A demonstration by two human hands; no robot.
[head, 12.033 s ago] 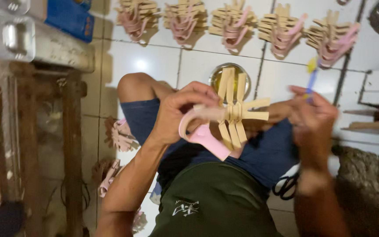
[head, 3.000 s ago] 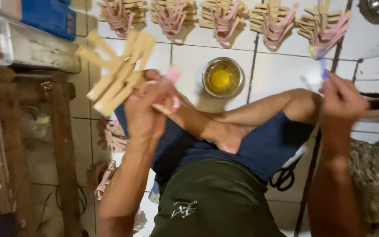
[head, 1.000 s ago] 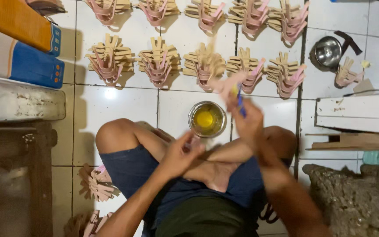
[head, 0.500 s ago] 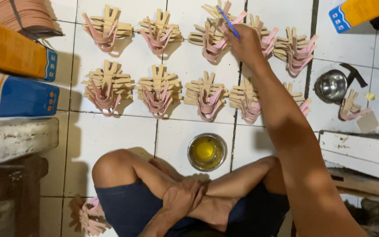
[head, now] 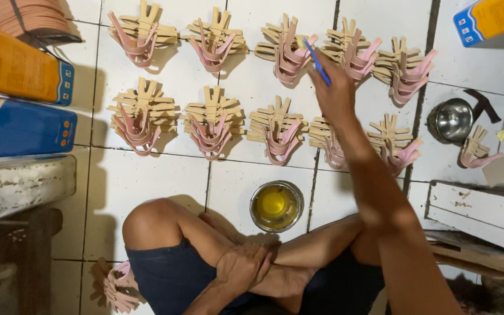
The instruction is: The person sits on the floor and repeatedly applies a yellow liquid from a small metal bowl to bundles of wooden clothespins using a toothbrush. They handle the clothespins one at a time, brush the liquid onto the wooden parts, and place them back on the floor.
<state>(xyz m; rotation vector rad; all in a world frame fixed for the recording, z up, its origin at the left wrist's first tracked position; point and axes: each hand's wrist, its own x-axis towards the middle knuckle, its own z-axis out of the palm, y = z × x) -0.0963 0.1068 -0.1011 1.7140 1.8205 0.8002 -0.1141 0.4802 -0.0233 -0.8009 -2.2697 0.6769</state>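
Right hand (head: 336, 96) stretched forward over the white tiled floor (head: 158, 181), fingers pinched around a thin blue brush (head: 317, 61), grip closed on its handle. Brush slanted up and to the left, its pale tip just above a woven sandal upper (head: 287, 49) in the far row. Left hand (head: 243, 268) resting on the crossed legs, fingers loosely curled over the shin, holding nothing.

Two rows of finished pieces laid out flat on the glossy tiles: tan strips woven crosswise, each with smooth pink looped straps hanging at the near edge. Another such piece (head: 393, 143) in the near row, just right of the outstretched forearm. Round metal bowl of yellow glue (head: 275, 205) on the floor just ahead of the knees, liquid shiny. Second small steel bowl (head: 450, 119) well to the right, beside a dark hammer head. Orange and blue cartons (head: 21, 99) stacked at the left edge. Loose pink and tan pieces (head: 115, 286) beside the left thigh.
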